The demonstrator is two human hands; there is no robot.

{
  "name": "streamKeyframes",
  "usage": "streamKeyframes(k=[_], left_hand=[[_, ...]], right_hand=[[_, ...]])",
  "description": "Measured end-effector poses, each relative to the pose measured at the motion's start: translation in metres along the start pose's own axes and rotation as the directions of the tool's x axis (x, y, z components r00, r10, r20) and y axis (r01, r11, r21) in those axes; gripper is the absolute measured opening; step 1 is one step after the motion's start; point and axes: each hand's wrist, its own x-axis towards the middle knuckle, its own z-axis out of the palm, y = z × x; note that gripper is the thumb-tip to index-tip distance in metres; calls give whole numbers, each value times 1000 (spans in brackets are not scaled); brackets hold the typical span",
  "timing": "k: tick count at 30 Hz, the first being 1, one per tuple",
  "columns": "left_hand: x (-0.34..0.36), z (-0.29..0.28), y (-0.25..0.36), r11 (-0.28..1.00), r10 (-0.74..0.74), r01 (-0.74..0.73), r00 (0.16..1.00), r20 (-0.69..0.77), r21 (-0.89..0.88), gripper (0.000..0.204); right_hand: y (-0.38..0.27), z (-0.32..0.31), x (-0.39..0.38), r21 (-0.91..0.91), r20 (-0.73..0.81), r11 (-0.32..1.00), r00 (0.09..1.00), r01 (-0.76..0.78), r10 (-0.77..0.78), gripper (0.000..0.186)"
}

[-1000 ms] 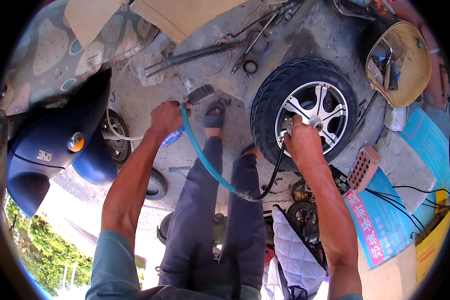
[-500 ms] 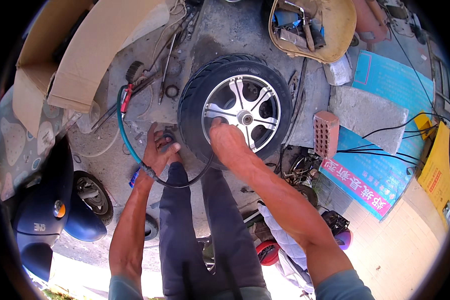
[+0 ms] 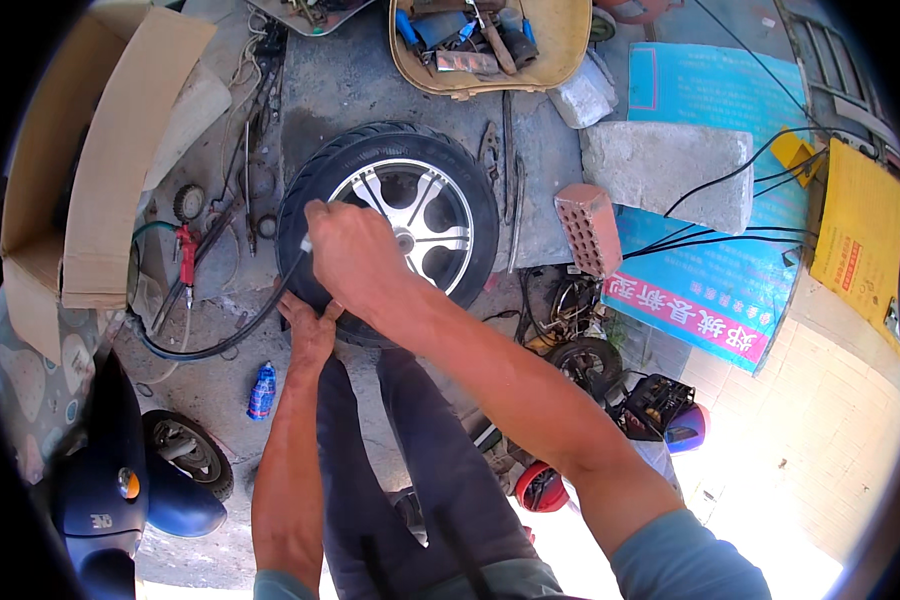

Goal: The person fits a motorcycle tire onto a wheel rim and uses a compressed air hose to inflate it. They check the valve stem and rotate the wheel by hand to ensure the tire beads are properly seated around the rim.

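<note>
At the left part of the wheel (image 3: pixel 450 236), the right hand (image 3: pixel 358 252) is closed in a fist, and it holds one end of the hose (image 3: pixel 232 343). A small piece of pale metal shows at the left side of this fist; the very tip is hidden, so I cannot tell if it touches a valve. The wheel lies in the middle, on the far side of the legs, with its spoked face up. From the right fingers, its hub is a little to the right, and most of the spokes open are to the right and far side.

The left hand (image 3: pixel 311 330) is nearer to the person, just beside the right fist on its near left. Its thumb and fingers are spread apart at the near left edge of the tyre (image 3: pixel 484 225); how hard they press there, I cannot tell. Of the two hands, the right one is closer to the hub.

The long line of the hose leaves the fist toward near and left, bends beside the box (image 3: pixel 120 170), and returns to the far side, to the red inflator (image 3: pixel 187 262). Its round gauge (image 3: pixel 189 203) lies just beyond. A blue bottle (image 3: pixel 261 391) stays near left of the left hand.
</note>
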Motion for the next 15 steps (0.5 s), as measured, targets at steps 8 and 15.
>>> streamKeyframes(k=[8, 15], left_hand=[[3, 13, -21, 958, 41, -58, 997, -63, -281, 119], [-12, 26, 10, 939, -46, 17, 996, -77, -343, 106]], right_hand=[[37, -52, 29, 652, -448, 735, 876, 185, 177, 33], [284, -10, -77, 532, -290, 725, 710, -438, 641, 17]])
